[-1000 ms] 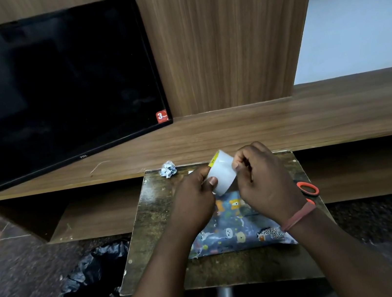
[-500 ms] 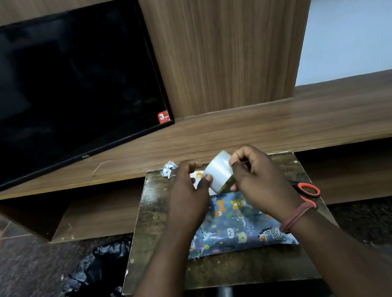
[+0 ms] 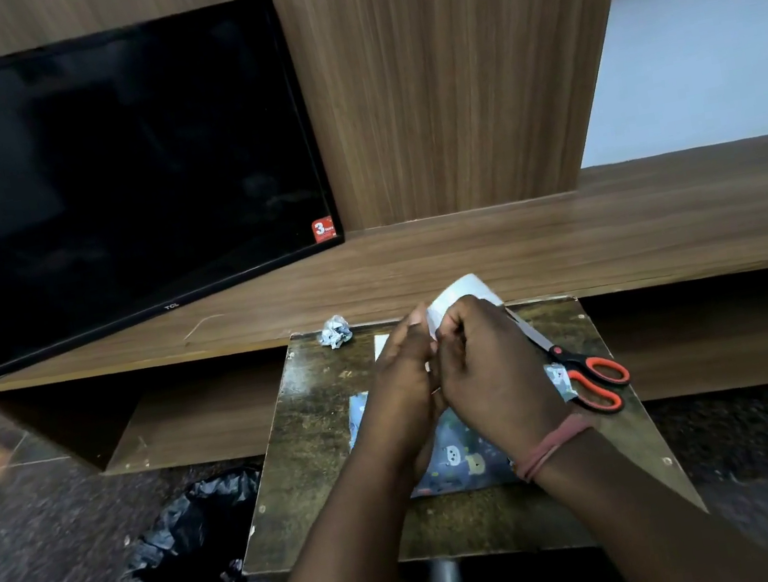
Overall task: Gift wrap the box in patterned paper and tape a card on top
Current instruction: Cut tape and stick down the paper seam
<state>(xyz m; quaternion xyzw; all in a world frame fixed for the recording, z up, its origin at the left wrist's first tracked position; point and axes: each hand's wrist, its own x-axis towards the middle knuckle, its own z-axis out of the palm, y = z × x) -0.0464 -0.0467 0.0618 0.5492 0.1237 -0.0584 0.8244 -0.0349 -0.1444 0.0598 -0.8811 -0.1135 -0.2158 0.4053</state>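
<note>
Fingers of the left hand (image 3: 406, 382) and right hand (image 3: 491, 374) curled tight on the white round roll of clear tape (image 3: 460, 293), held up over the far edge of the small dark worn table (image 3: 316, 447). Under the wrists, in the table's middle, the box wrapped in blue animal-print paper (image 3: 459, 460). By the right edge, orange-handled scissors (image 3: 586, 374); at the far left corner, a crumpled paper ball (image 3: 337, 331).

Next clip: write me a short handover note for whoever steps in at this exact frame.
Left hand and right hand both hold the tape roll above the small table; fingers seem to be picking at the tape end.
The wrapped box, in patterned paper, lies under the hands.
The scissors lie at the right; a white card peeks out behind the left hand.
Done: box wrapped, as far as visible.
Left: pull and cut tape, tape the card on top.
</note>
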